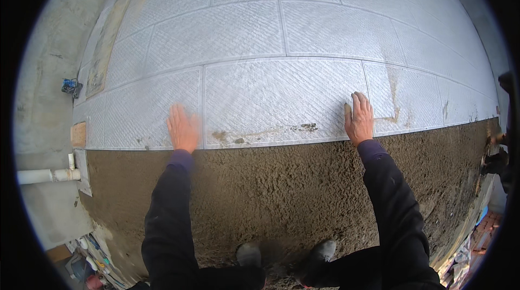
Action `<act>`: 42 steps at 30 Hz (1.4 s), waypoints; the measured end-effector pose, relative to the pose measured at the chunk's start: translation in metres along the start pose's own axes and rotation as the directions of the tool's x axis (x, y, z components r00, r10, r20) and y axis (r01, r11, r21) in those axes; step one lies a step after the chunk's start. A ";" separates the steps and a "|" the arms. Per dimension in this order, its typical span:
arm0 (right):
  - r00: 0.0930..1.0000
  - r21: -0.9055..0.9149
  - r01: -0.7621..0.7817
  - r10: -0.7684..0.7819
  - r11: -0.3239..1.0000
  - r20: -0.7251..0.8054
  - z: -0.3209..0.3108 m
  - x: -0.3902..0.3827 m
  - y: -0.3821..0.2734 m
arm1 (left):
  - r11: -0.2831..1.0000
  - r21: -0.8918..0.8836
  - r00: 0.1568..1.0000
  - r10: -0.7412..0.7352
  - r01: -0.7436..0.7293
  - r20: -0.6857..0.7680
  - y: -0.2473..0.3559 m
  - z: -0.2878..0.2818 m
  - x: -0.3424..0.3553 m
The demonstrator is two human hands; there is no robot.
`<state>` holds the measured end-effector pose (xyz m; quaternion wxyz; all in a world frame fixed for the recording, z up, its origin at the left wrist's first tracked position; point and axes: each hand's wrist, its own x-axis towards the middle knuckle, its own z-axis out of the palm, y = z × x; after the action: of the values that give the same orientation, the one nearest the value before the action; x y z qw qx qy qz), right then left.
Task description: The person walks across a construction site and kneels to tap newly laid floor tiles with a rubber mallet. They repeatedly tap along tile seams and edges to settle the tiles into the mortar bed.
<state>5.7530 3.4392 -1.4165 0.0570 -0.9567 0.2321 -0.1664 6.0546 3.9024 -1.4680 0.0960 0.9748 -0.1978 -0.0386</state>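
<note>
Grey textured floor tiles lie in staggered rows, and one large tile [281,95] in the front row is between my arms. My left hand [183,129], slightly blurred, is over the neighbouring tile [143,106], just left of the joint, with its fingers stretched out. At the large tile's right end, my right hand [359,119] rests near its front edge, fingers extended and the thumb apart. Neither hand holds anything. Smears and crumbs of mortar mark the large tile's front part. A rough bed of brown mortar [281,192] borders the front row on my side.
My shoes [249,255] stand at the mortar's near side. A white pipe [49,176] sticks out of the left wall, below a small blue object [70,87]. Part of another person [498,160] shows at the right edge. Assorted clutter [89,263] lies lower left.
</note>
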 end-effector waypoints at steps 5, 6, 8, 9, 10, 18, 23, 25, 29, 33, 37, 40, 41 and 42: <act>0.999 -0.068 -0.035 0.035 0.997 -0.004 0.080 0.024 0.042 | 0.996 0.048 0.997 -0.080 0.080 -0.017 -0.023 0.054 0.026; 0.993 -0.052 -0.010 0.004 0.999 -0.116 0.087 0.026 0.046 | 1.000 0.019 0.995 0.011 -0.009 -0.102 -0.023 0.062 0.037; 0.991 0.013 -0.048 0.049 0.999 -0.124 0.096 0.023 0.051 | 0.998 0.056 0.996 -0.030 0.034 -0.080 -0.024 0.075 0.049; 0.981 -0.028 -0.060 0.054 0.998 -0.185 0.098 0.019 0.053 | 0.998 0.028 0.991 0.060 -0.056 -0.123 -0.024 0.081 0.054; 0.977 -0.040 -0.065 0.056 0.997 -0.205 0.100 0.016 0.055 | 0.990 -0.026 0.977 0.134 -0.140 -0.166 -0.024 0.086 0.059; 0.991 -0.007 -0.025 0.024 1.000 -0.130 0.105 0.014 0.021 | 0.999 0.028 0.997 -0.025 0.027 -0.069 -0.064 0.067 0.027; 0.998 0.045 0.029 -0.027 0.999 -0.062 0.105 0.022 -0.002 | 0.983 0.100 0.988 -0.154 0.154 -0.004 -0.075 0.037 -0.006; 0.998 0.048 0.011 -0.007 0.999 -0.065 0.097 0.025 0.005 | 0.997 0.043 0.997 -0.057 0.059 -0.050 -0.064 0.035 -0.004; 0.991 0.039 -0.021 0.026 0.999 -0.135 0.074 0.038 0.037 | 0.988 0.011 0.981 0.153 -0.153 -0.123 -0.025 0.037 0.030; 0.989 0.053 -0.054 0.061 0.997 -0.135 0.064 0.052 0.059 | 0.995 0.018 0.995 0.101 -0.101 0.018 0.013 0.036 0.046; 0.987 0.057 -0.045 0.053 0.997 -0.153 0.058 0.049 0.077 | 0.985 0.060 0.987 0.163 -0.162 -0.007 0.029 0.043 0.032; 0.984 0.061 -0.048 0.058 0.997 -0.170 0.059 0.046 0.082 | 0.975 0.043 0.976 0.219 -0.218 -0.019 0.039 0.051 0.024; 0.983 0.064 -0.056 0.066 0.996 -0.170 0.060 0.048 0.081 | 0.963 0.012 0.963 0.268 -0.268 -0.042 0.047 0.051 0.018; 0.976 0.080 -0.093 0.107 0.992 -0.188 0.060 0.049 0.078 | 0.960 0.028 0.961 0.278 -0.278 0.007 0.060 0.049 0.011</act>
<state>5.7813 3.3493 -1.4736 0.0766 -0.9206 0.2784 -0.2629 6.0369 3.8356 -1.5042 0.0863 0.9385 -0.3334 -0.0233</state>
